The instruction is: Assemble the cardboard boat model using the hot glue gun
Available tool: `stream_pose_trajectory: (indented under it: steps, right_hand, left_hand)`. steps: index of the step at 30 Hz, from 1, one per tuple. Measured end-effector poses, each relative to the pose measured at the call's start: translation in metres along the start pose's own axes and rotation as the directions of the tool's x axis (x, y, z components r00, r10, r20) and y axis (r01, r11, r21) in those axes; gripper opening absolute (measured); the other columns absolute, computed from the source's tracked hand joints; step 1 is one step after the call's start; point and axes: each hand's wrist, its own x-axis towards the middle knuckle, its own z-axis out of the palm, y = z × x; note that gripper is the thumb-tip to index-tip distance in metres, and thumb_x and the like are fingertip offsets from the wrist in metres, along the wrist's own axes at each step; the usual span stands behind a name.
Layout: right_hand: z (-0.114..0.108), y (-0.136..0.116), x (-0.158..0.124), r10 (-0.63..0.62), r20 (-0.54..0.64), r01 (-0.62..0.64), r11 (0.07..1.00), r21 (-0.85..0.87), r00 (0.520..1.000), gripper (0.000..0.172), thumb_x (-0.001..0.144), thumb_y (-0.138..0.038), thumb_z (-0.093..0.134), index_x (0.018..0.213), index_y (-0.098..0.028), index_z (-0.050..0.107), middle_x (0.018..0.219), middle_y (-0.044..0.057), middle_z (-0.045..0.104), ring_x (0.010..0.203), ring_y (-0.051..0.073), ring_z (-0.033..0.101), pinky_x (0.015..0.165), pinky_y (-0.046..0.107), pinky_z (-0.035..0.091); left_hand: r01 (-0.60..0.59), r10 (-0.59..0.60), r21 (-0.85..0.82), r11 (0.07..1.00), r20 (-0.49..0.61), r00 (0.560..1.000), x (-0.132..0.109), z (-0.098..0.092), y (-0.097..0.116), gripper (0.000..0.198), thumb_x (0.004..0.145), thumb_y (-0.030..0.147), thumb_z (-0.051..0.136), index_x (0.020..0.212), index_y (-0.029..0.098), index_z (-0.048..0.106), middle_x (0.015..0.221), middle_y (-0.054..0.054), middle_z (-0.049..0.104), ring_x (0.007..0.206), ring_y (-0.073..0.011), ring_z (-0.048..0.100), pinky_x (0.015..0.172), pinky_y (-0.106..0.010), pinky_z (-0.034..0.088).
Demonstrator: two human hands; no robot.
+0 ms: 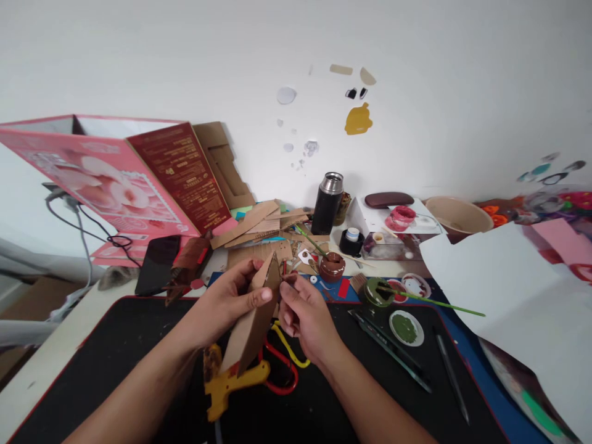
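A folded piece of brown cardboard (pixel 253 333) stands tilted above the black mat, its narrow end up. My left hand (pixel 231 296) is closed on it from the left, thumb lying across its face. At the cardboard's right edge is my right hand (pixel 308 311), its thumb and forefinger pinched together and the other fingers curled; what sits between those fingertips is too small to make out. Below the cardboard lies a yellow glue gun (pixel 235 382), partly hidden by it. Scissors with red handles (pixel 289 385) and a yellow handle (pixel 291 345) lie just beside.
Cardboard scraps (pixel 256 225) pile up behind my hands, near a black thermos (pixel 327 203). A brown paint jar (pixel 332 267), a green paint jar (pixel 377 295) with a brush, and a utility knife (pixel 393 353) are to the right. A pink box (pixel 115 179) and a phone (pixel 158 265) are left.
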Motion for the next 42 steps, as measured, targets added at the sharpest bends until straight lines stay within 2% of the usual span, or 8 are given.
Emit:
stream_pose_trajectory:
  steps: [3,7,15,23,27,30,35,42]
  right_hand:
    - [-0.0008,0.0015,0.0001,0.001,-0.008,-0.001,1.0,0.002,1.0,0.05,0.082,-0.061,0.086,0.098,-0.021,0.06,0.048,-0.012,0.049,0.036,0.005,0.033,0.036,0.016,0.02]
    - [-0.0008,0.0007,-0.0001,-0.005,-0.006,0.005,1.0,0.005,1.0,0.05,0.082,-0.061,0.086,0.097,-0.021,0.06,0.048,-0.013,0.048,0.036,0.005,0.033,0.035,0.016,0.02]
    - [0.0,-0.0003,0.0013,-0.004,-0.016,0.004,1.0,0.023,1.0,0.052,0.079,-0.061,0.088,0.096,-0.021,0.059,0.047,-0.013,0.048,0.035,0.005,0.032,0.035,0.016,0.02]
    - [-0.0001,0.0002,0.0017,0.001,-0.014,-0.001,1.0,0.012,1.0,0.054,0.077,-0.062,0.089,0.097,-0.021,0.058,0.047,-0.014,0.047,0.035,0.005,0.032,0.034,0.015,0.021]
    - [0.0006,-0.0003,0.0018,-0.007,-0.018,0.007,1.0,0.024,1.0,0.055,0.076,-0.063,0.089,0.095,-0.022,0.057,0.047,-0.014,0.047,0.036,0.005,0.031,0.034,0.015,0.022]
    - [0.001,-0.0004,0.0014,-0.013,-0.021,0.013,0.999,0.03,1.0,0.054,0.077,-0.062,0.09,0.095,-0.022,0.058,0.047,-0.014,0.046,0.036,0.005,0.031,0.034,0.014,0.024]
    - [0.0014,0.0004,0.0012,-0.005,-0.014,0.005,0.999,0.042,1.0,0.055,0.077,-0.062,0.09,0.097,-0.022,0.058,0.048,-0.014,0.046,0.037,0.004,0.03,0.034,0.013,0.025]
    - [0.001,0.0023,0.0014,0.009,0.013,-0.009,0.998,0.066,1.0,0.058,0.076,-0.066,0.089,0.098,-0.022,0.058,0.049,-0.014,0.046,0.037,0.005,0.03,0.033,0.014,0.027]
  left_hand:
    - [0.013,-0.012,-0.028,1.0,0.028,1.0,-0.0003,0.0014,-0.0027,0.056,0.078,0.06,0.088,0.114,0.021,0.07,0.114,-0.008,0.078,0.104,-0.0281,0.072,0.083,-0.032,0.055]
    - [0.026,-0.02,-0.086,0.996,0.061,0.998,0.0001,0.0011,-0.0023,0.049,0.083,0.056,0.087,0.112,0.021,0.072,0.112,-0.007,0.078,0.1,-0.0253,0.073,0.084,-0.031,0.056]
    - [0.027,-0.026,-0.077,0.997,0.022,0.999,0.0019,0.0005,-0.0018,0.049,0.079,0.058,0.089,0.106,0.02,0.077,0.107,-0.007,0.079,0.098,-0.0266,0.073,0.082,-0.033,0.056]
    - [0.057,-0.055,-0.186,0.981,0.018,0.998,0.0039,-0.0004,-0.0055,0.045,0.078,0.053,0.092,0.103,0.019,0.078,0.1,-0.006,0.078,0.089,-0.0211,0.071,0.081,-0.029,0.056]
    - [0.055,-0.037,-0.255,0.965,0.073,0.997,0.0064,-0.0013,-0.0075,0.04,0.076,0.05,0.095,0.096,0.019,0.079,0.092,-0.004,0.077,0.08,-0.0177,0.07,0.078,-0.027,0.058]
    - [0.049,-0.021,-0.3,0.953,0.098,0.995,0.0083,-0.0019,-0.0085,0.041,0.073,0.047,0.097,0.097,0.019,0.081,0.09,-0.005,0.078,0.08,-0.0176,0.071,0.079,-0.027,0.059]
    - [0.06,-0.036,-0.369,0.928,0.072,0.997,0.0087,-0.0023,-0.0104,0.04,0.068,0.042,0.101,0.097,0.02,0.084,0.09,-0.004,0.08,0.079,-0.0161,0.072,0.075,-0.023,0.059]
    - [0.049,-0.034,-0.387,0.921,0.047,0.998,0.0088,-0.0027,-0.0106,0.041,0.065,0.039,0.103,0.094,0.018,0.082,0.089,-0.004,0.077,0.078,-0.0161,0.071,0.075,-0.024,0.06]
